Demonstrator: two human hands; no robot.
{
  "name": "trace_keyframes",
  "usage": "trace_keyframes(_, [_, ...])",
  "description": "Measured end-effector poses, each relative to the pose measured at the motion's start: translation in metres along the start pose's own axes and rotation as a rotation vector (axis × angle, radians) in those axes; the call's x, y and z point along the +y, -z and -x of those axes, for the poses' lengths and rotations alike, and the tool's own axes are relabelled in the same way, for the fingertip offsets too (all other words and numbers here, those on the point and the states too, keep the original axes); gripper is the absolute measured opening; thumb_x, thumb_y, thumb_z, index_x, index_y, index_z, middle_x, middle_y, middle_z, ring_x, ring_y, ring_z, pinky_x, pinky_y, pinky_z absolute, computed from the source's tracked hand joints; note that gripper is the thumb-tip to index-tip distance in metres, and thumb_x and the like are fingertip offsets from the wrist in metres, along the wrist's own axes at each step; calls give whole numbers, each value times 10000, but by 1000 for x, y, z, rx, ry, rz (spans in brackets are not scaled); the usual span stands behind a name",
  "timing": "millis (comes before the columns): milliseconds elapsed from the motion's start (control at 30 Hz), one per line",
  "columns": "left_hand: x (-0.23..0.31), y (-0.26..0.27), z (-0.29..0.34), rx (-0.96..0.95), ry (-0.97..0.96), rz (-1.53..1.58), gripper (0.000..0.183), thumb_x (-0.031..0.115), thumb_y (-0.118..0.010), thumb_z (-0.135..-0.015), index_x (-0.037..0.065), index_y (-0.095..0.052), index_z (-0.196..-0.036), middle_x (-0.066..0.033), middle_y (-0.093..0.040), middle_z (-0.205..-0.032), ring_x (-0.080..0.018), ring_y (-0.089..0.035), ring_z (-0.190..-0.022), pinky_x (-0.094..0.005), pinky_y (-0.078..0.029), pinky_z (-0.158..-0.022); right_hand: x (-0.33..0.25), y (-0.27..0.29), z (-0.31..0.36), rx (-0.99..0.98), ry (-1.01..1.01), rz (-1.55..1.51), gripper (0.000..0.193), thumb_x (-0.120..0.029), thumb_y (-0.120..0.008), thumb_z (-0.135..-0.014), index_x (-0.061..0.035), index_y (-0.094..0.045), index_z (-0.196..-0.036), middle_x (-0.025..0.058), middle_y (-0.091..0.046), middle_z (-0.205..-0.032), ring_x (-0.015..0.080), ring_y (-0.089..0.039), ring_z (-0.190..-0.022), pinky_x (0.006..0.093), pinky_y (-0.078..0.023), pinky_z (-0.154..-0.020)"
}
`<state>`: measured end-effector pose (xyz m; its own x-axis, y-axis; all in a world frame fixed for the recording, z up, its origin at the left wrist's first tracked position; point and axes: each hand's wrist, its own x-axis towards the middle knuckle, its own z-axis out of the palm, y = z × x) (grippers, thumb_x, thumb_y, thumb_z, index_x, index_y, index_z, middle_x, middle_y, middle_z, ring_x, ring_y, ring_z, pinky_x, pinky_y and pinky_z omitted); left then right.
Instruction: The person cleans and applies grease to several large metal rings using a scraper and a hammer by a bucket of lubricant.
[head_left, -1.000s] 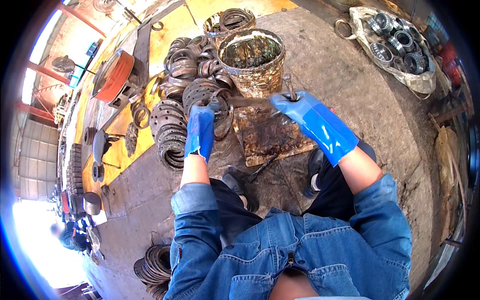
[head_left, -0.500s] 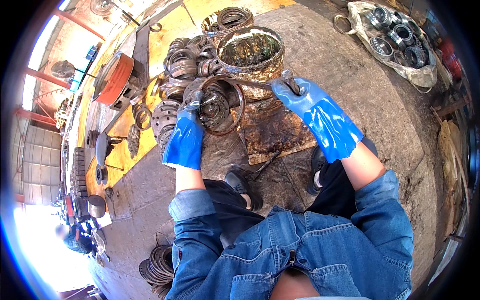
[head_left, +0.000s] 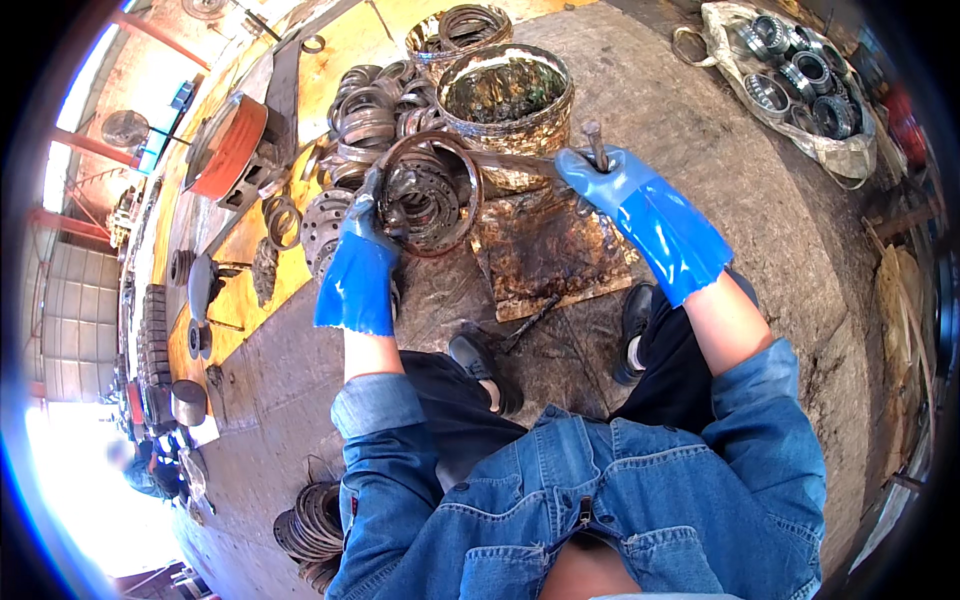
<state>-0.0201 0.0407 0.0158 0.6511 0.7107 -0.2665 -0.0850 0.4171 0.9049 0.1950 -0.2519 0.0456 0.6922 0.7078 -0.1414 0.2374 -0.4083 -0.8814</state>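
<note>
My left hand [head_left: 368,215], in a blue rubber glove, is closed on the left side of a brown, greasy metal ring [head_left: 476,205], held upright. My right hand [head_left: 603,178], gloved alike, grips a flat, dark metal bar-like tool [head_left: 515,162]. Its blade points left and its tip meets or overlaps the ring's upper right edge; I cannot tell which. A bolt-like end [head_left: 596,146] sticks up out of the right fist. Dark flanged discs [head_left: 322,228] lie behind the left hand. A grimy bucket [head_left: 507,130] stands just beyond the tool.
Farther off, another bucket [head_left: 432,62] holds rings. Bearing rings [head_left: 368,125] are heaped on a yellow floor patch. A stained board [head_left: 550,265] lies between my feet and the bucket. A sack of bearings [head_left: 835,150] is at far right, stacked rings [head_left: 310,525] at lower left.
The ring has moved a little left and up, and has turned with the left hand. The right hand has shifted slightly right, and the tool's bolt-like end now points more upright.
</note>
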Motion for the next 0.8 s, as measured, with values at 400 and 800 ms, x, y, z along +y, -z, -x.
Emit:
trace_keyframes(400, [13,-5,10,-222,-85,319,351,439,-463,-973,120,-611,-958,-55,-516,-553,-191,-417,-393,-319,-302,-382,25,-19,-14,-135,-396,-807,309,-345,-658,-894,-47,-659,-980,127,-696,-777,106,-450,-445,258,-318,-382])
trace_keyframes(800, [14,-5,9,-263,-217,314,358,406,-452,-986,90,-607,-927,-71,-494,-512,-189,-377,-356,-322,-286,-384,15,-43,0,-269,-474,-929,311,-331,-570,-954,-35,-618,-1037,51,-612,-743,115,-493,-513,267,-343,-399])
